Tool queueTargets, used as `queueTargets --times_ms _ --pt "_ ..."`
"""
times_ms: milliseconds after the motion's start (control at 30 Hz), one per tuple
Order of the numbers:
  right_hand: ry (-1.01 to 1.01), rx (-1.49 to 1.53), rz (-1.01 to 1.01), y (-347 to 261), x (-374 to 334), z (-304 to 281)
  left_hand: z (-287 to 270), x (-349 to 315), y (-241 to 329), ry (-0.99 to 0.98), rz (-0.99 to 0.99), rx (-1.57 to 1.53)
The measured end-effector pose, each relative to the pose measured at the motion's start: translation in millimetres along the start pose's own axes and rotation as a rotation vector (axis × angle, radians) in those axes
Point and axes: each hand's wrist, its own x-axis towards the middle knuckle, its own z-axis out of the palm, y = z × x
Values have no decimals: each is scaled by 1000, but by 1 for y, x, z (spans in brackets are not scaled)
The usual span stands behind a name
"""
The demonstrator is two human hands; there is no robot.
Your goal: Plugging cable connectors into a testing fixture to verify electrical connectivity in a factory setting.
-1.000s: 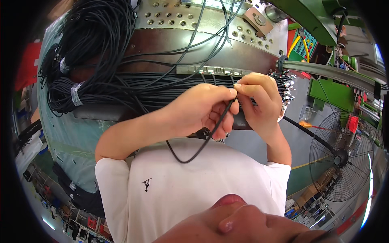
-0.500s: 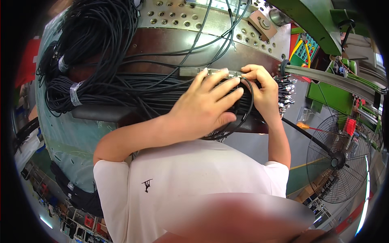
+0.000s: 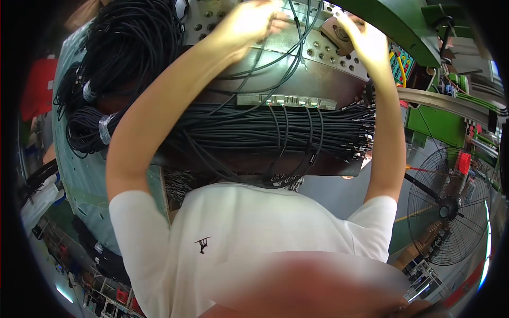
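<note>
A narrow metal strip block (image 3: 245, 99) lies along the brown edge of the metal fixture, with several black cables (image 3: 287, 127) seated in its slots, hanging down toward me. My left hand (image 3: 253, 22) is raised over the perforated plate, beside the loose upright cables (image 3: 303, 33); its fingers are apart, with nothing visible in them. My right hand (image 3: 370, 43) is up at the right, by a bolted clamp block (image 3: 336, 35), its fingers spread apart. Glare and blur wash out both hands, and the top of the picture crops the left.
A thick bundle of black cables (image 3: 233, 124) lies across the front ledge, its connector ends (image 3: 366, 139) at the right. Coiled cables (image 3: 124, 47) are heaped at left. A green machine arm (image 3: 403, 32) overhangs the upper right, and a caged fan (image 3: 448, 208) stands at right.
Both hands have left the strip block and moved up and away from me, the left over the plate, the right toward the clamp block. The cables in the block's slots are now uncovered.
</note>
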Motion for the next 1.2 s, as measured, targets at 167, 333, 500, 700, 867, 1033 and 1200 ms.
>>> queueTargets --times_ms 167,333,500,700,867,1033,1200 --pt "116 -280 -173 41 78 37 16 32 -43 -146 -264 -313" --pt "173 -303 -219 10 58 25 9 6 -5 -401 -235 -510" --pt "208 -27 -152 -19 -8 25 14 -51 1 -149 -460 -393" --pt "25 288 -144 -26 -36 22 -16 -110 27 -219 -353 -410" --pt "-210 195 -459 -60 -54 30 -113 -120 57 64 -55 -451" --pt "9 231 -447 -21 -47 59 -237 -111 112 621 661 -327" --pt "87 -215 -608 -11 -50 47 -294 -83 89 918 -5 531"
